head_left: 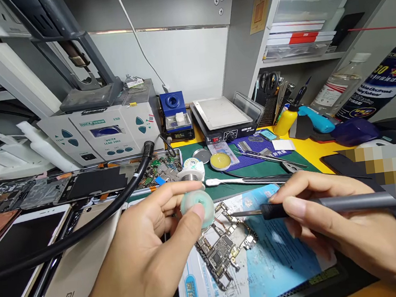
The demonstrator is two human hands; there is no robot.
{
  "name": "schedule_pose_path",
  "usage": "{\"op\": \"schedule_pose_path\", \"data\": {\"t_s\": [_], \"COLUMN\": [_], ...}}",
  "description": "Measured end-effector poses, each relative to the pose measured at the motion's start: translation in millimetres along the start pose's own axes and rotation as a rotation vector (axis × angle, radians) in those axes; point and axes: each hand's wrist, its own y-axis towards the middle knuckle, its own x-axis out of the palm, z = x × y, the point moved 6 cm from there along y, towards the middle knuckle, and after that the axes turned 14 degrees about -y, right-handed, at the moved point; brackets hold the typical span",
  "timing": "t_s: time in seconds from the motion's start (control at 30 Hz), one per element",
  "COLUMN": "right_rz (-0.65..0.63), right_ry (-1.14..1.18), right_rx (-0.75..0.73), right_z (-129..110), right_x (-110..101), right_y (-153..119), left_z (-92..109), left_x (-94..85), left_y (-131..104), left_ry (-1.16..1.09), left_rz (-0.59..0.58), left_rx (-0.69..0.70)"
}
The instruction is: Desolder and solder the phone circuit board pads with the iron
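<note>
In my left hand (148, 249), thumb and fingers pinch a small round translucent green spool (189, 205). It hangs just above the upper left edge of a bare phone circuit board (219, 251). My right hand (339, 227) grips a soldering iron (276, 210) with a black collar and grey handle. Its thin metal tip points left, over the board's upper part; whether it touches cannot be made out. Under the board lies a blue and white printed sheet (278, 258). Just beyond my left fingers sits a white spool of grey wire (189, 175).
A hot-air station (110, 130) stands at back left, its black hose (118, 205) crossing phones. Behind are a blue iron stand (173, 106) and a heating plate (228, 116). A tin of yellow paste (220, 161), a white-headed brush (230, 181) and tweezers (266, 156) lie beyond the board.
</note>
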Motion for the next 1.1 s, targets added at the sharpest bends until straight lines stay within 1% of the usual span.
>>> {"op": "schedule_pose_path", "data": {"t_s": [0.07, 0.13, 0.23, 0.3, 0.37, 0.4, 0.5, 0.6, 0.77, 0.97, 1.1], "right_rz": [-0.027, -0.032, 0.039, 0.052, 0.027, 0.024, 0.068, 0.074, 0.106, 0.093, 0.087], "right_ry": [0.034, 0.008, -0.165, -0.293, -0.378, -0.409, -0.456, -0.490, -0.453, -0.445, -0.460], "right_rx": [-0.023, -0.131, -0.330, -0.408, -0.451, -0.462, -0.477, -0.497, -0.485, -0.486, -0.497], "right_z": [2.1, -0.2, -9.2, -14.2, -17.4, -18.3, -19.8, -20.7, -24.8, -24.2, -23.8], "right_x": [-1.0, -3.1, -7.2, -5.7, -2.1, -1.0, -2.0, -1.4, -0.9, 2.0, 1.1], "right_y": [-0.5, 0.3, 0.8, 0.4, -0.7, -1.4, -3.9, -5.7, -4.8, -3.2, -4.0], "left_z": [-0.9, -2.6, -4.8, -5.7, -6.4, -6.7, -6.7, -6.4, -4.5, -10.5, -9.6], "left_x": [1.0, 3.2, 5.5, 6.6, 7.4, 7.3, 6.0, 5.2, 3.0, 6.5, 4.7], "left_y": [-0.1, -0.6, -1.5, -1.8, -1.9, -1.9, -1.9, -2.4, -3.1, -1.3, -0.2], "left_ry": [-0.008, -0.033, -0.031, -0.003, 0.018, 0.026, 0.046, 0.056, 0.104, 0.011, 0.057], "left_rz": [-0.005, -0.013, -0.013, -0.023, -0.044, -0.049, -0.038, -0.018, 0.031, -0.038, -0.013], "left_rx": [-0.016, -0.037, -0.068, -0.091, -0.114, -0.123, -0.125, -0.119, -0.092, -0.126, -0.122]}}
